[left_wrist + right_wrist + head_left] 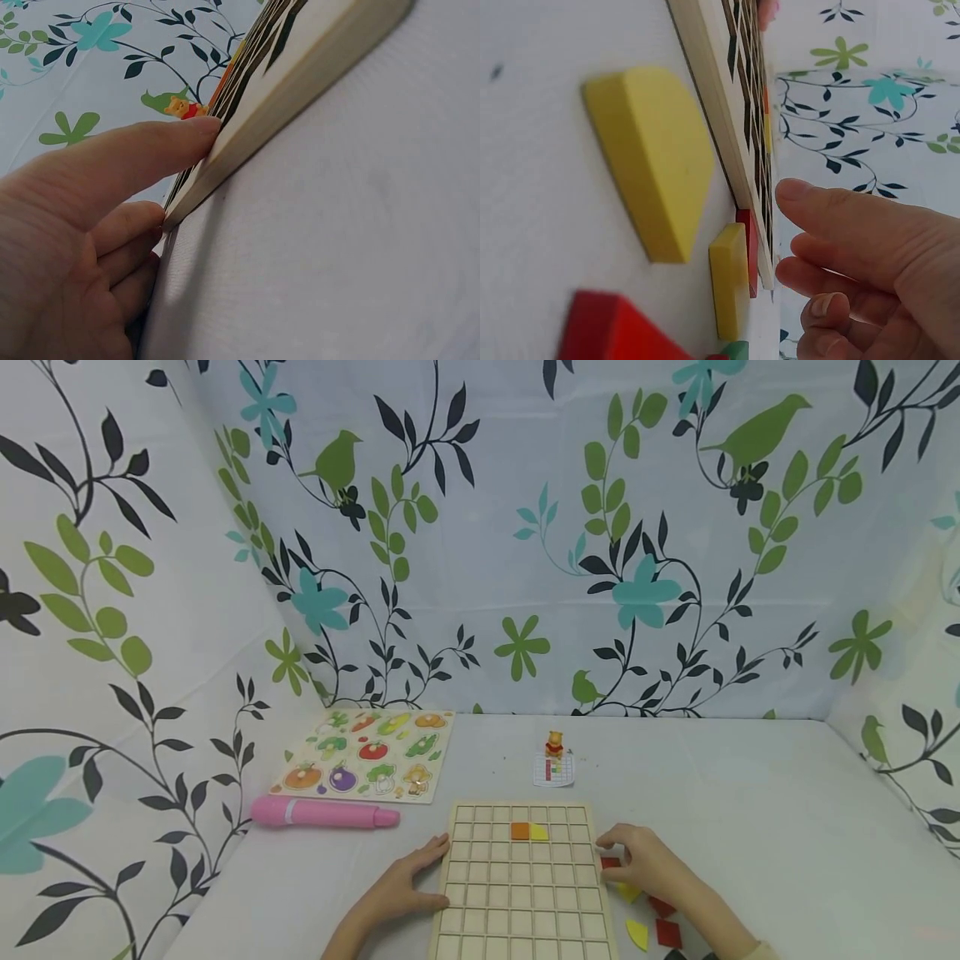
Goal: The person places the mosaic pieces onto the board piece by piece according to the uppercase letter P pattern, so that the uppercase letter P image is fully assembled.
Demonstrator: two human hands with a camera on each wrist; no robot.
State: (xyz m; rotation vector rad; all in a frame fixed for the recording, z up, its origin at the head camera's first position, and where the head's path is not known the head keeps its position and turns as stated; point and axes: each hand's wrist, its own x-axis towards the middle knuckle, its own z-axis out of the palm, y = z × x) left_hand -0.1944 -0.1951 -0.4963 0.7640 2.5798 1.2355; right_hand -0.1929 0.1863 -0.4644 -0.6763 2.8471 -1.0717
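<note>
A wooden grid board (498, 897) lies flat, with an orange square (520, 831) and a yellow rounded piece (539, 832) side by side in its upper rows. My left hand (397, 887) rests at the board's left side, its thumb and fingertips touching the edge in the left wrist view. Beside the right edge hovers my right hand (651, 864), fingers loosely bent and nothing visible between them. Under and near it lie a red piece (610, 862), a yellow quarter-round piece (637, 934) and a red square (668, 933). Another yellow piece (729, 281) is close to the board edge.
Behind the board stands a small bear figure (554, 744) by a paper card (553, 770) with a coloured grid. At the back left lie a vegetable puzzle board (405, 768) and a pink microphone-like toy (330, 813). Patterned cloth (480, 585) walls the table's back and sides.
</note>
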